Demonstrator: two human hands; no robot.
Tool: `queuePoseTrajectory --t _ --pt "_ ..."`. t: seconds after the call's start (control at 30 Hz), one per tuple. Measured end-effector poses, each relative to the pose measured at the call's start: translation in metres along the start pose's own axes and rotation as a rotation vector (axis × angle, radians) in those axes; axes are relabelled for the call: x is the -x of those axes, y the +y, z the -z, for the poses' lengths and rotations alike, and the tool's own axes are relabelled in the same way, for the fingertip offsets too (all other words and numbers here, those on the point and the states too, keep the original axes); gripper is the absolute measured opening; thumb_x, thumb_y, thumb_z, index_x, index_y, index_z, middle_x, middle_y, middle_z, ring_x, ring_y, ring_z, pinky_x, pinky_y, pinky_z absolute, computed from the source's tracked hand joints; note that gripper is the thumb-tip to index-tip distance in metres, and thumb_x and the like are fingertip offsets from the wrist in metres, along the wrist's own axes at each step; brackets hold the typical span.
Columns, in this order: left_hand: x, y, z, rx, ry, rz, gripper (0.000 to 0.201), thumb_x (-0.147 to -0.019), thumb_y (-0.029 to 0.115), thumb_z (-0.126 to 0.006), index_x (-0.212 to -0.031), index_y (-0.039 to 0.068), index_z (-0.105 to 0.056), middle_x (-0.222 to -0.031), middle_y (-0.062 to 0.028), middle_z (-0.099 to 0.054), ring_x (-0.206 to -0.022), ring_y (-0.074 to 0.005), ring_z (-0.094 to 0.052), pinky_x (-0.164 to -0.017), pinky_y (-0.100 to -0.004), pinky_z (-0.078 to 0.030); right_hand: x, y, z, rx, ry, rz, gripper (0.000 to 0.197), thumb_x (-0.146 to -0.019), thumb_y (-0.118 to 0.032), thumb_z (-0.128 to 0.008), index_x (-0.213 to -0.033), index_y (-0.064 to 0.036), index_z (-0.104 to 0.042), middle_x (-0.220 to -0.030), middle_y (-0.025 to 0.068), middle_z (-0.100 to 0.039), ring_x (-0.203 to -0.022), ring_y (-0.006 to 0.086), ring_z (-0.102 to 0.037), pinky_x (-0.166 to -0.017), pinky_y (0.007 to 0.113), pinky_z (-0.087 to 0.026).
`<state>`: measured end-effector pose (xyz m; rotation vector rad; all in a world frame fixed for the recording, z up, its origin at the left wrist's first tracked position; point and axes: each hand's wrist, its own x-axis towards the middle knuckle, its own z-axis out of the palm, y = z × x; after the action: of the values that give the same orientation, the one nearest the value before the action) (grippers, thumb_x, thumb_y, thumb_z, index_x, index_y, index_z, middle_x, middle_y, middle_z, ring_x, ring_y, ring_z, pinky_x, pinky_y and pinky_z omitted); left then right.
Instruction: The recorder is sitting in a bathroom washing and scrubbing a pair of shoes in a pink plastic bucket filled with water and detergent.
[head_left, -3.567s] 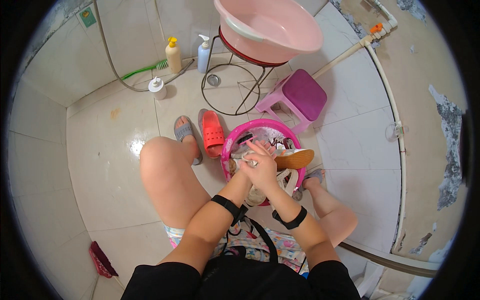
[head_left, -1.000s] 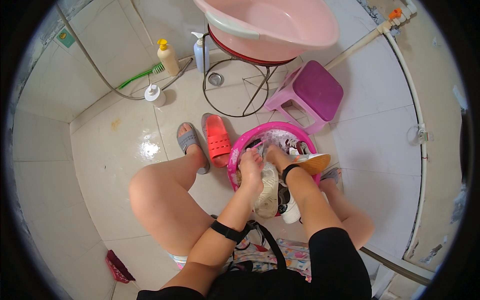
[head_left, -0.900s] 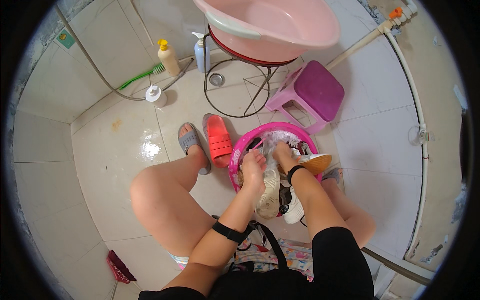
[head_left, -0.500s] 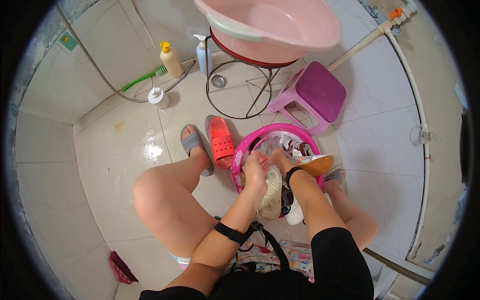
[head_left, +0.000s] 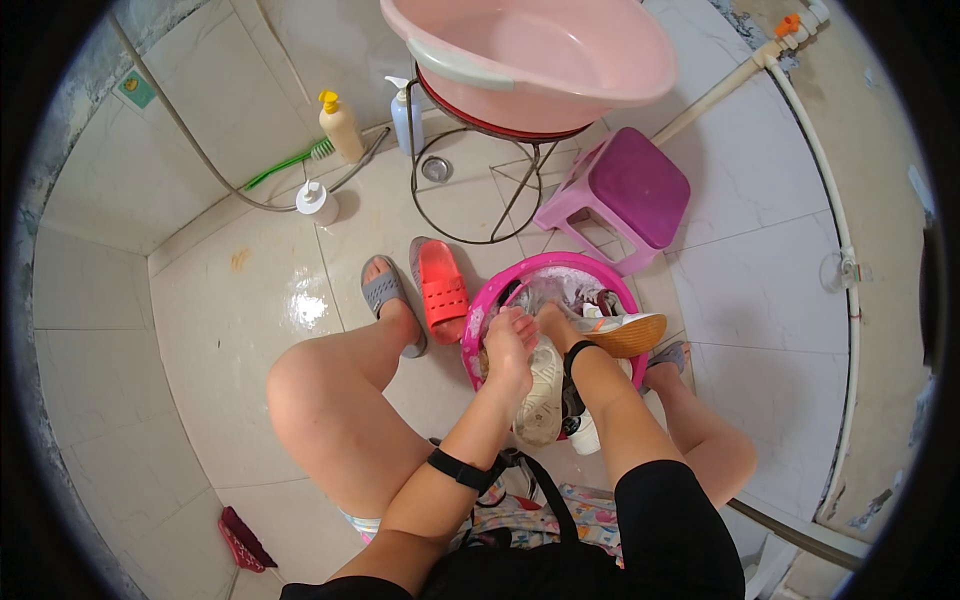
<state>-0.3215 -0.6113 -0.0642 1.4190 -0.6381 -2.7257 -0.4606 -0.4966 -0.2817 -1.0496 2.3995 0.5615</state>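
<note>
From where I stand, the pink tub (head_left: 560,259) sits just right of the frame's centre, with suds and several shoes in it. The left hand (head_left: 511,345) is over its near-left part, palm up, fingers apart and slightly bent. The right hand (head_left: 552,316) reaches down into the suds near the middle of the tub; I can't tell whether it grips anything. A cream shoe (head_left: 540,395) lies between the two forearms, and a tan-soled shoe (head_left: 632,335) leans over the tub's right rim. A red slipper (head_left: 443,290) lies just left of the tub. Above it in the frame are a purple stool (head_left: 640,188) and, at the top, a pale basin (head_left: 540,90) on a wire stand (head_left: 412,185).
</note>
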Motion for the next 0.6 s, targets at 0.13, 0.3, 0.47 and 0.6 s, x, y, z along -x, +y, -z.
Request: queuePoseTrajectory --t 0.13,0.3,0.47,0.6 --pt "0.004 -0.002 0.001 -0.028 0.013 -0.005 0.043 -0.093 0.038 -0.037 -0.116 0.003 -0.047 -0.108 -0.0119 -0.054 -0.099 -0.0221 -0.051 -0.09 -0.0363 -0.038 0.023 0.033 0.021 -1.447 -0.351 -0.677 0.026 -0.08 -0.021 -0.057 -0.104 -0.0123 -0.059 -0.107 0.0133 -0.052 -0.091 0.0232 -0.051 -0.076 0.042 -0.044" --pt "-0.003 -0.001 0.022 -0.092 0.149 -0.041 0.042 -0.092 0.038 -0.038 -0.116 0.004 -0.047 -0.112 -0.0106 -0.051 -0.101 -0.0224 -0.05 -0.092 -0.0373 -0.036 0.11 -0.006 0.143 -1.637 -0.163 -0.624 0.016 -0.078 -0.023 -0.054 -0.087 -0.0123 -0.061 -0.097 0.0063 -0.052 -0.093 0.0224 -0.045 -0.07 0.043 -0.041" --pt "-0.002 -0.011 0.012 0.027 -0.024 0.152 0.031 -0.091 0.035 -0.043 -0.107 0.009 -0.05 -0.096 -0.0058 -0.054 -0.087 -0.0146 -0.048 -0.079 -0.0331 -0.04 0.198 -0.042 0.209 -2.126 0.085 -0.341 0.011 -0.074 -0.017 -0.052 -0.071 -0.0078 -0.058 -0.066 -0.0014 -0.052 -0.055 0.0102 -0.049 -0.056 0.019 -0.037" --pt "-0.028 -0.025 0.026 0.178 -0.253 0.28 0.03 -0.092 0.031 -0.042 -0.106 0.007 -0.051 -0.097 -0.0074 -0.056 -0.084 -0.0196 -0.054 -0.076 -0.037 -0.046 0.21 -0.082 0.188 -1.49 0.476 0.025 0.017 -0.077 -0.014 -0.058 -0.064 -0.0044 -0.052 -0.069 0.0022 -0.054 -0.061 0.0131 -0.052 -0.057 0.026 -0.04"
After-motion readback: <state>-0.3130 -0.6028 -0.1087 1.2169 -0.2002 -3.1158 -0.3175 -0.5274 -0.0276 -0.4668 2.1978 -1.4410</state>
